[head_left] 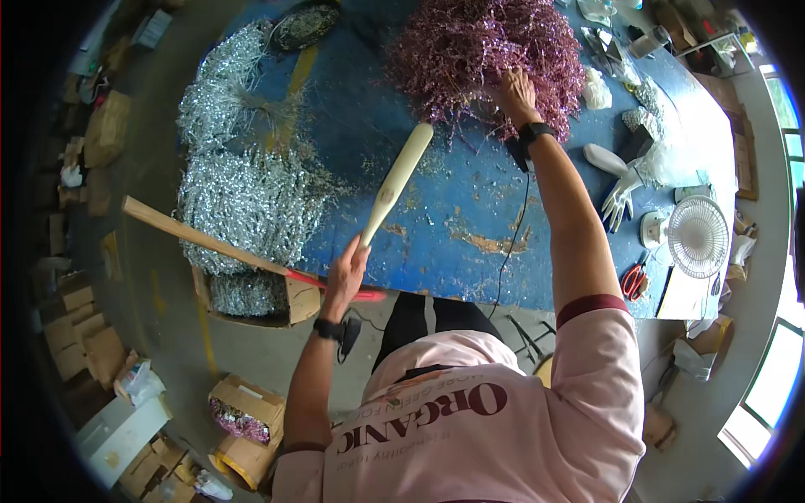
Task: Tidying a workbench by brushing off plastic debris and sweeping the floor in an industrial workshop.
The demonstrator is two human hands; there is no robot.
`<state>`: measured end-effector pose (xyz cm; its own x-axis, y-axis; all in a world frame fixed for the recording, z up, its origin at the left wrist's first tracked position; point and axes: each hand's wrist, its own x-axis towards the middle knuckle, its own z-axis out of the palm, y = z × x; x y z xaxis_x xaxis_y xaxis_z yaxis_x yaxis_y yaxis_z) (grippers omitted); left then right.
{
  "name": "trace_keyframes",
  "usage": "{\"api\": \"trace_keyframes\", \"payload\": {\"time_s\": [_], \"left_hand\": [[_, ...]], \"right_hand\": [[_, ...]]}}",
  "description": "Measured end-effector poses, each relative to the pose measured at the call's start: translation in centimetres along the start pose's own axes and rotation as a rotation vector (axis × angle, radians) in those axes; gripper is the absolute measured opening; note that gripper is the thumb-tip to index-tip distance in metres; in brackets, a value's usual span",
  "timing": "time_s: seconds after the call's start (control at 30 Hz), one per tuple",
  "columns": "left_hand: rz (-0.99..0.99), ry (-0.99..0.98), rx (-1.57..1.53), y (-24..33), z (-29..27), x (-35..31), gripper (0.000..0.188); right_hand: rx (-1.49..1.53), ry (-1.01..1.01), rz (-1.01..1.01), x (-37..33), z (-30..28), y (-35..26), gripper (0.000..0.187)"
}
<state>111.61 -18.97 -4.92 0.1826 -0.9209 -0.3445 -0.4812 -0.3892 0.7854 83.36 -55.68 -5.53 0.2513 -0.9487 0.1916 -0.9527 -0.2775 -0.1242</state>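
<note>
My left hand point(345, 270) is closed around the narrow end of a pale, bat-shaped wooden stick point(401, 172). Its wide, rounded end points up and right over the blue table. Passing at this hand is a long wooden stick point(193, 236) with a red end; whether the hand also touches it, I cannot tell. My right hand point(518, 94) reaches to a big heap of pink tinsel point(478, 50) at the far side. Its fingers are bent into the strands, and the tips are partly hidden. Silver tinsel point(247, 197) lies in bundles on the left.
On the blue table point(402, 260) stand a white fan point(700, 236) and red-handled scissors point(635, 282) at the right. Gloves point(619, 201) and clear plastic lie beyond. A black cable point(513, 243) crosses the table edge. Cardboard boxes point(251, 402) with tinsel stand below left.
</note>
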Motion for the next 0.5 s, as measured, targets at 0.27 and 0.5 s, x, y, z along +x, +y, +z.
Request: {"api": "trace_keyframes", "payload": {"time_s": [0.27, 0.5], "left_hand": [[0.235, -0.048, 0.257, -1.1, 1.4, -1.1, 0.034], [0.247, 0.185, 0.228, -4.6, 0.5, -7.1, 0.036]], "right_hand": [[0.017, -0.173, 0.043, -0.5, 0.9, 0.0, 0.052], [0.107, -0.148, -0.004, -2.4, 1.3, 0.1, 0.044]]}}
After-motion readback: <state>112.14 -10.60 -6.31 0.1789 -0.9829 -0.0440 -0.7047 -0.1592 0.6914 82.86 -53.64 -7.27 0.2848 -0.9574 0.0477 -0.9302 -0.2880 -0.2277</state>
